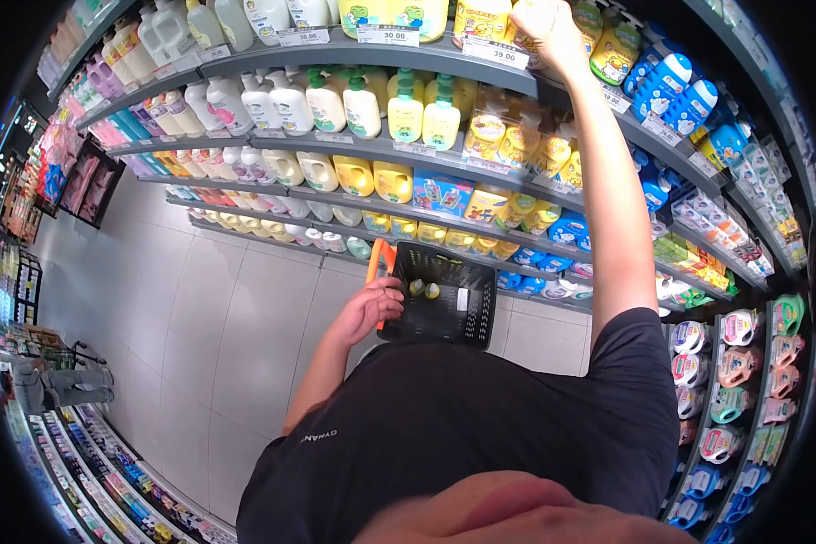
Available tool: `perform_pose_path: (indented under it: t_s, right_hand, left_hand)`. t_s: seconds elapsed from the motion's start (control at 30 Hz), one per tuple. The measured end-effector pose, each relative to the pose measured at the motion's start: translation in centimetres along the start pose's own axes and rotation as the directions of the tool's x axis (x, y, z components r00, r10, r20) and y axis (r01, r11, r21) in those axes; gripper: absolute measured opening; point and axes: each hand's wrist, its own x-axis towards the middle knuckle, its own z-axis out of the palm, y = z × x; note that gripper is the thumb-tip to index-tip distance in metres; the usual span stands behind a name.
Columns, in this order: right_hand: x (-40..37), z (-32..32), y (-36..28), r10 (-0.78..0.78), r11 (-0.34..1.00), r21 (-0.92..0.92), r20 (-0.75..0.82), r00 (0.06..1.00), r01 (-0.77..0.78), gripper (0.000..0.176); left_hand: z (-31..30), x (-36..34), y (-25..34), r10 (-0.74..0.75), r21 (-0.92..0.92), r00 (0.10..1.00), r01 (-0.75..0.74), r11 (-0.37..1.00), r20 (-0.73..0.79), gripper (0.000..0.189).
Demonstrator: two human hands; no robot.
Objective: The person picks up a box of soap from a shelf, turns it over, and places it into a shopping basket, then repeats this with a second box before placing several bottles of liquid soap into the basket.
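My right hand (542, 29) is raised to the upper shelf at the frame's top edge, its fingers curled in front of a yellow bottle (482, 20) row. What those fingers hold, if anything, is hidden. Down by my waist, my left hand (373, 311) is closed around the orange handle (377, 262) of a black shopping basket (480, 317). Two small round items with yellow and white (432, 290) lie inside the basket. Below the right hand, a price tag (496, 53) reads 39.00.
Shelves (326, 52) of pump bottles and jugs curve across the front. Blue bottles (666, 82) stand to the right of my arm. More jugs (739, 364) fill a side rack. Grey floor tiles (245, 299) lie on the left, where another person's legs (77, 385) show.
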Motion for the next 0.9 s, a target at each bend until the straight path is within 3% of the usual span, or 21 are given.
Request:
perform_pose_path:
  t_s: [0.13, 0.23, 0.33, 0.43, 0.47, 0.5, 0.53, 0.57, 0.6, 0.63, 0.7, 0.73, 0.77, 0.83, 0.9]
  right_hand:
    - [-0.9, -1.1, 0.3, -0.049, 0.985, 0.170, 0.066, 0.997, 0.037, 0.027]
    - [-1.0, -0.5, 1.0, -0.126, 0.991, 0.049, 0.017, 0.992, 0.125, 0.024]
    - [-0.1, -0.4, 1.6, -0.106, 0.981, -0.171, -0.052, 0.993, 0.096, 0.021]
    - [0.6, -1.0, 3.8, -0.366, 0.920, -0.240, -0.254, 0.895, 0.308, 0.019]
    - [-0.1, -2.3, 3.1, -0.456, 0.865, -0.343, -0.230, 0.860, 0.367, 0.022]
    - [-0.8, -2.9, 2.5, -0.165, 0.890, 0.371, -0.282, 0.945, 0.266, 0.023]
    - [-1.5, -3.2, 1.9, 0.092, 0.440, 0.896, -0.118, 0.989, 0.066, 0.024]
    - [-2.7, -3.6, 1.0, 0.186, -0.251, 0.959, 0.179, 0.966, -0.129, 0.025]
    - [-5.3, -4.0, -1.2, 0.286, 0.060, 0.998, -0.004, 0.958, -0.014, 0.028]
    - [-6.9, -4.5, -1.2, 0.160, 0.325, 0.946, -0.061, 0.985, 0.005, 0.035]
    - [-10.4, -5.1, -1.0, -0.119, 0.746, 0.655, -0.041, 0.992, 0.116, 0.063]
    - [-12.6, -5.3, -2.9, -0.083, 0.653, 0.757, 0.111, 0.990, -0.030, 0.052]
    - [-14.7, -4.3, -3.3, -0.039, 0.518, 0.842, 0.197, 0.980, -0.149, 0.061]
    - [-19.0, -3.1, -5.2, -0.056, 0.417, 0.851, 0.374, 0.926, -0.319, 0.063]
    - [-23.0, -2.2, -7.6, -0.063, 0.302, 0.778, 0.593, 0.803, -0.551, 0.065]
  left_hand:
    - [-0.5, -0.4, 0.0, 0.031, -0.033, 0.999, -0.031, 0.999, 0.009, 0.046]
    - [-0.4, -0.9, 0.0, 0.047, -0.055, 0.998, -0.045, 0.997, 0.030, 0.046]
    - [-0.5, -1.2, 0.3, 0.064, -0.074, 0.998, -0.062, 0.995, 0.028, 0.045]
    - [-0.6, -1.6, 0.2, 0.067, -0.072, 0.998, -0.066, 0.995, 0.002, 0.044]
    - [-0.5, -1.8, 0.2, 0.065, -0.066, 0.998, -0.065, 0.996, 0.003, 0.044]
    - [-0.3, -1.8, 0.3, 0.064, -0.061, 0.998, -0.064, 0.996, 0.005, 0.044]
    - [-0.2, -1.6, 0.4, 0.095, -0.042, 0.995, -0.095, 0.995, 0.002, 0.044]
    - [-0.1, -1.5, 0.3, 0.123, -0.025, 0.992, -0.123, 0.992, -0.003, 0.044]
    - [0.1, -1.5, 0.1, 0.147, -0.011, 0.989, -0.147, 0.989, -0.011, 0.044]
    - [0.4, -1.4, 0.2, 0.184, 0.053, 0.983, -0.184, 0.982, -0.003, 0.044]
    - [1.1, -0.6, 1.2, 0.243, 0.179, 0.970, -0.241, 0.954, 0.008, 0.042]
    - [1.9, -0.1, 1.9, 0.268, 0.262, 0.963, -0.254, 0.931, -0.022, 0.042]
    - [3.2, 0.4, 2.8, 0.293, 0.344, 0.955, -0.258, 0.903, -0.052, 0.041]
    - [6.3, 1.4, 4.8, 0.430, 0.505, 0.903, -0.371, 0.780, -0.001, 0.046]
    - [9.1, 2.5, 6.0, 0.617, 0.473, 0.786, -0.558, 0.682, 0.039, 0.054]
